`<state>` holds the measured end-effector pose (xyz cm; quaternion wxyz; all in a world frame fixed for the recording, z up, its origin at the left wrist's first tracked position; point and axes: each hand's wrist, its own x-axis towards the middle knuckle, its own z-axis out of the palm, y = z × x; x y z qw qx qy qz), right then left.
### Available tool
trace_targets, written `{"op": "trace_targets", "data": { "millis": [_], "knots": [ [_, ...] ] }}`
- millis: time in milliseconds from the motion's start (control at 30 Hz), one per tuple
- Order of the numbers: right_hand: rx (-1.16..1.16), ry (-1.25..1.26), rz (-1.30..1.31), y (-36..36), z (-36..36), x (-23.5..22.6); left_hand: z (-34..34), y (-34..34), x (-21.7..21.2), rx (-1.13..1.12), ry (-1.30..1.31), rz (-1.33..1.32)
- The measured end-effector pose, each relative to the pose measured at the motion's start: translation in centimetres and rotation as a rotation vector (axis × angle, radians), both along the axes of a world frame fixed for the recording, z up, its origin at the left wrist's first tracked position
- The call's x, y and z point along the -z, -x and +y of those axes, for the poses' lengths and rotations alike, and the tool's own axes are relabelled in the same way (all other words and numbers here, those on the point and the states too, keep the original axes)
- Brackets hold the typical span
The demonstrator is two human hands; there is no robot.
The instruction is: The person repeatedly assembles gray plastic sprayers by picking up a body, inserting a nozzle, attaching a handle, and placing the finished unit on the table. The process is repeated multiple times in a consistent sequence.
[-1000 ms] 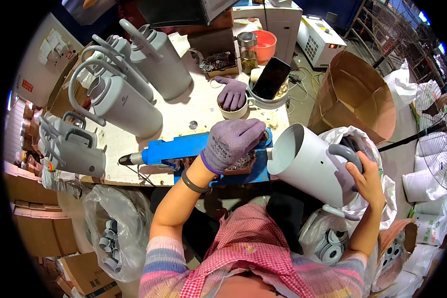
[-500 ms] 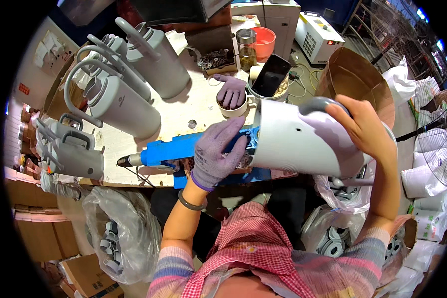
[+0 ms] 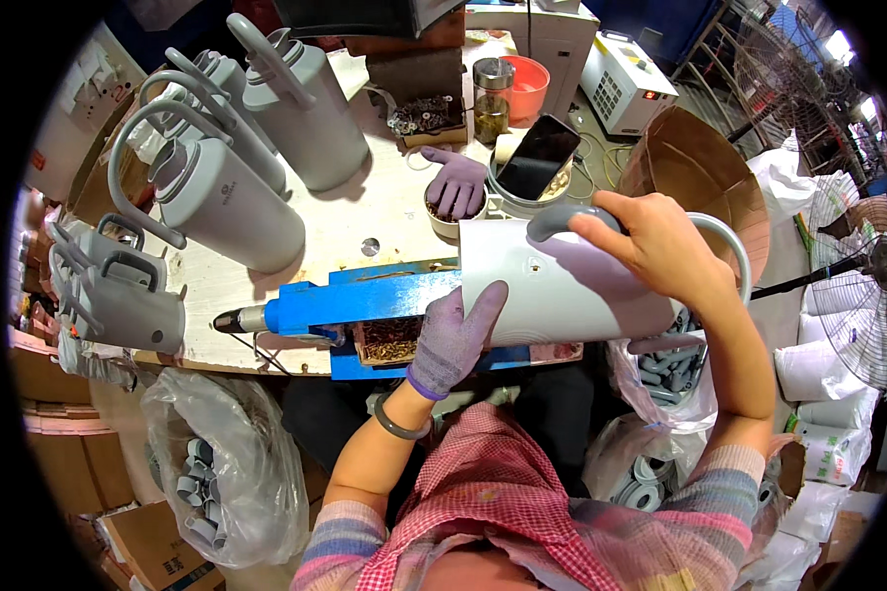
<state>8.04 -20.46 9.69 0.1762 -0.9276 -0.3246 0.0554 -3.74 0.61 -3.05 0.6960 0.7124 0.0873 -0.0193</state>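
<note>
A large pale grey jug [image 3: 572,295] lies on its side, its open end over the right end of a blue bar-shaped fixture [image 3: 365,297]. My bare right hand [image 3: 655,241] is closed round the jug's dark grey handle [image 3: 565,222]. My left hand [image 3: 458,340], in a light purple glove, holds the jug's rim, thumb along the outer wall and the other fingers mostly hidden. A small hole [image 3: 535,268] shows in the jug wall below the handle. At the fixture's left end sits a black-tipped power driver [image 3: 241,320]. Small brass-coloured screws [image 3: 389,351] lie in a tray under the bar.
Several grey jugs [image 3: 232,212] stand at the table's left. Behind the fixture are a spare glove [image 3: 456,182] on a cup, a phone [image 3: 540,156], a glass jar [image 3: 492,98] and a box of metal parts [image 3: 429,116]. Bags of grey parts [image 3: 212,483] flank my legs.
The jug has moved left over the end of the blue fixture, carried by my right hand. My left hand has gone from the fixture's end to the jug's rim.
</note>
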Motion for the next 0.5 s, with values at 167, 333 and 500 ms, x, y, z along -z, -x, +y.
{"op": "trace_targets", "data": {
  "millis": [167,333,500],
  "knots": [
    [0.022,-0.13,0.014,0.0,0.6,0.8,-0.1,-0.2,-1.0,0.002,-0.046,-0.058],
    [-0.05,-0.02,-0.009,0.8,0.9,0.5,-0.2,-0.2,-1.4,-0.014,-0.063,-0.076],
    [-0.064,0.007,-0.057,1.3,1.0,1.1,0.1,-0.4,-1.5,-0.009,-0.066,-0.093]
  ]
}}
